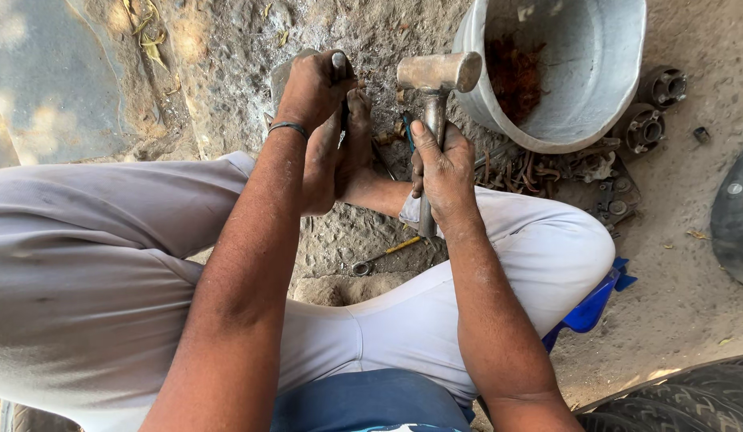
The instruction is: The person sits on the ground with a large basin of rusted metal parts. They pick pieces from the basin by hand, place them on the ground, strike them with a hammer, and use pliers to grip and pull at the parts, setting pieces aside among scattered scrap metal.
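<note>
While the person sits low on a blue stool (589, 308), the right hand (442, 164) has its grip closed round the handle of a hammer (438, 74), head raised. The left hand (314, 86) is clenched on a dark punch (339, 66) beside the bare foot (339, 156). Beyond stands a grey metal tub (603, 76) on the dirt ground (227, 56).

Both hands are clenched: left hand (311, 88) forward, right hand (443, 172) raised beside it.
</note>
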`<state>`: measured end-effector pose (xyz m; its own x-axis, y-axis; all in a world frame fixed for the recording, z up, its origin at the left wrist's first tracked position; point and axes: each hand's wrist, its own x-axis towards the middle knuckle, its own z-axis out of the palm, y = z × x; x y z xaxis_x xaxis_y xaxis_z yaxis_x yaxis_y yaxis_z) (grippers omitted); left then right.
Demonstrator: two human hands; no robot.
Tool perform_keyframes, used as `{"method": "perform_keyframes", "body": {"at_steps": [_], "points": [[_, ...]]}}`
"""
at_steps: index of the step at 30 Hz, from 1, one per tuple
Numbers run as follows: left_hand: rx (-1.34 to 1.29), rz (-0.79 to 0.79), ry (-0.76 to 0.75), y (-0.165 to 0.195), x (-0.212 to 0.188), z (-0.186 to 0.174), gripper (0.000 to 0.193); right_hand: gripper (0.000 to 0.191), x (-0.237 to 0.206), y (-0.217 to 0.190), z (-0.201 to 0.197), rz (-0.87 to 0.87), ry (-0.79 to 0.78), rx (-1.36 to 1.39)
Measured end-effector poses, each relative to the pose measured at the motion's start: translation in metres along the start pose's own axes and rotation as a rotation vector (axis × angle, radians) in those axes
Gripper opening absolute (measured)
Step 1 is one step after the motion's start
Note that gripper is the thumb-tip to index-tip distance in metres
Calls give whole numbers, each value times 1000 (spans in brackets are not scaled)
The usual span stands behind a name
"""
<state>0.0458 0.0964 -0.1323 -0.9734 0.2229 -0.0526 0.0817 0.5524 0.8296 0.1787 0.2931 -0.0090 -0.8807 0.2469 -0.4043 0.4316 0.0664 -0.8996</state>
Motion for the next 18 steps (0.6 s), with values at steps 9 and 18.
{"method": "perform_keyframes", "body": {"at_steps": [9,18], "points": [[115,96,-11,1,-3,20,17,32,6,8,7,-206,-9,-173],[194,155,-28,9,0,21,12,32,32,28,39,-477,41,-649]]}}
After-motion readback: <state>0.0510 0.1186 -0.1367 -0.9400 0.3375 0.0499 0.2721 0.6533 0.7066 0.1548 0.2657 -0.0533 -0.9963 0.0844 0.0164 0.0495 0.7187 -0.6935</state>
